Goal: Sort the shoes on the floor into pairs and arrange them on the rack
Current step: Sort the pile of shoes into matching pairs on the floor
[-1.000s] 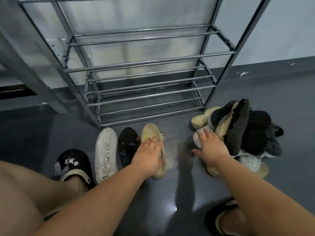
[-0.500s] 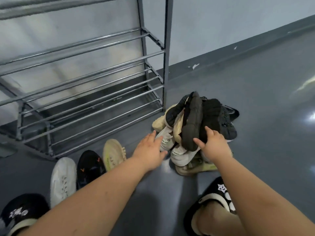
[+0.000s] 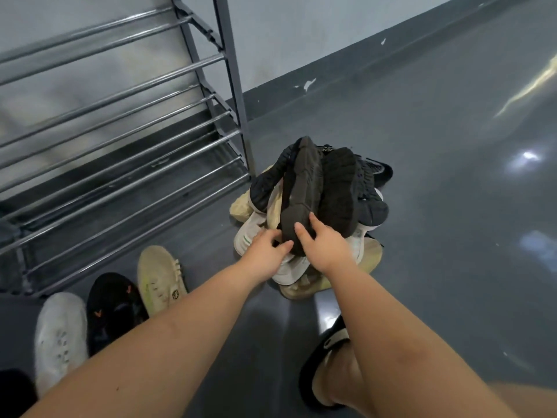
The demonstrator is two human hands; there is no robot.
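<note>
Right now you're reaching both hands into the shoe pile (image 3: 319,212), which is sitting on the grey floor (image 3: 437,176) just right of the rack's (image 3: 120,122) front corner post. Your right hand (image 3: 324,248) is resting on the heel end of the dark sole-up shoe (image 3: 303,188) topping the pile, index finger and thumb spread along its edge, not clamped. Your left hand (image 3: 266,256) is touching the same heel end from the left, fingers bent slightly against it; can't tell if it's actually gripping. A second black shoe (image 3: 339,188) is lying sole-up right beside the first. White and cream shoes are sitting underneath.

Three single shoes are lying in a row near the rack's front rail: white shoe (image 3: 60,333), black shoe with orange marks (image 3: 113,309), cream shoe (image 3: 161,279), toes pointing at the rack. Rack shelves are holding no shoes. You're wearing a black slipper (image 3: 325,354) on the right foot.
</note>
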